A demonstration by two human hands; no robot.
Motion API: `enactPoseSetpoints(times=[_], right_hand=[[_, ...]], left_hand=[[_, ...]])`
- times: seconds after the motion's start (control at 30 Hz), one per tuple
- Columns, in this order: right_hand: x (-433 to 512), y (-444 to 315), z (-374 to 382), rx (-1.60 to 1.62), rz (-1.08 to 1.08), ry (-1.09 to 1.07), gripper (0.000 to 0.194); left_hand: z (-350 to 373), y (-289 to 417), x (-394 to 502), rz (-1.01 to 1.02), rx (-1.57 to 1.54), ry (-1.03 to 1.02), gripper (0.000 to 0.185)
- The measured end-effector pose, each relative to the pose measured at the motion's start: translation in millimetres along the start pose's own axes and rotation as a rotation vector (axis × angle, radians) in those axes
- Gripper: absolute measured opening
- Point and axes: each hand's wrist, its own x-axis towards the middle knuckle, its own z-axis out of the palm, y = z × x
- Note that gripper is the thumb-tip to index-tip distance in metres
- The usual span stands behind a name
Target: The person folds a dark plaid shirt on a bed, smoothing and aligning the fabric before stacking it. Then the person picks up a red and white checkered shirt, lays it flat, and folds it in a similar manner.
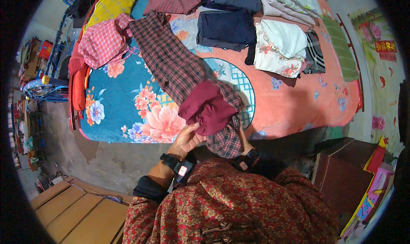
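Observation:
A dark plaid garment with a maroon lining or cloth part stretches from the upper left of the bed down to my hands. My left hand grips the lower left side of the maroon part, thumb on top. On the other side, my right hand is mostly hidden behind the bunched plaid end, so its fingers cannot be seen. Left of the plaid garment's top lies a pink checked cloth with ties. The bed's floral blanket is beneath them.
Folded dark navy clothes, a red plaid cloth, a white garment, a yellow cloth and a green striped cloth lie on the bed. A dark brown cabinet stands at right, a wooden surface at lower left.

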Motion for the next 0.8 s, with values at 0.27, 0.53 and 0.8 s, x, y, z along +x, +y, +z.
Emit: enactPoseSetpoints(times=[0.27,0.53,0.8], right_hand=[[-36,28,78,-0.984,-0.316,0.125,0.076],[-14,45,90,-1.232,-0.747,0.315,0.033],[-112,119,206,-1.304,-0.691,0.199,0.040]], left_hand=[[5,-15,4,-0.057,0.287,0.253,0.036],[7,-6,2,0.011,0.348,-0.057,0.064],[0,58,25,0.069,-0.196,-0.117,0.084]])
